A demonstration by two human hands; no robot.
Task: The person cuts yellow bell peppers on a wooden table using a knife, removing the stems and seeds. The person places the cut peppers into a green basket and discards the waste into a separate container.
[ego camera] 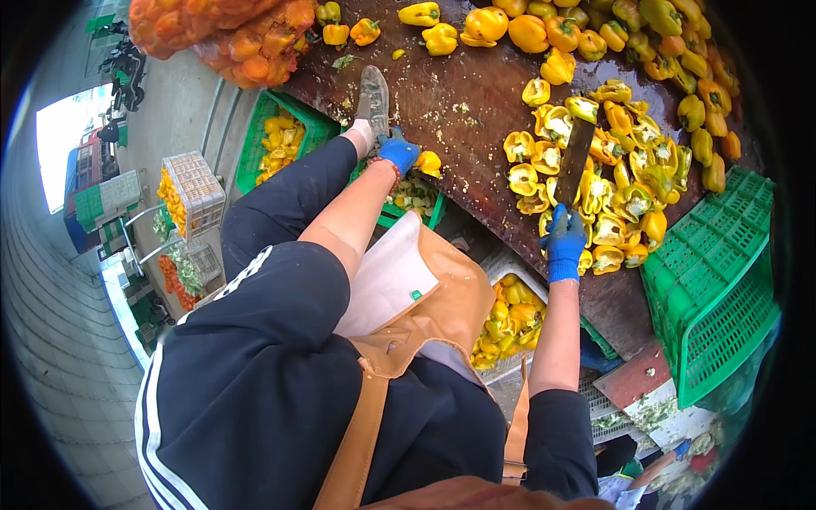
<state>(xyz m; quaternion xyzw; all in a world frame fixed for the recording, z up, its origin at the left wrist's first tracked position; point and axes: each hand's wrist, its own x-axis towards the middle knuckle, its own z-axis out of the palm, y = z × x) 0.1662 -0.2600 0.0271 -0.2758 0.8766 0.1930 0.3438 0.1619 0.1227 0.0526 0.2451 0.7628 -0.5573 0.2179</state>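
Observation:
Both my hands wear blue gloves. My right hand grips a wide-bladed knife, whose tip lies at a cut yellow pepper piece over the pile. Many halved yellow peppers, some with pale cores showing, lie around the blade on the brown tabletop. My left hand is beside my shoe at the table's edge. A yellow pepper sits just right of that hand; whether the fingers hold anything is hard to tell.
Whole yellow peppers are heaped along the far side. Net sacks of orange peppers stand at upper left. Green crates lean at the right edge. Crates of cut peppers stand below the table. Another person's gloved hand shows at lower right.

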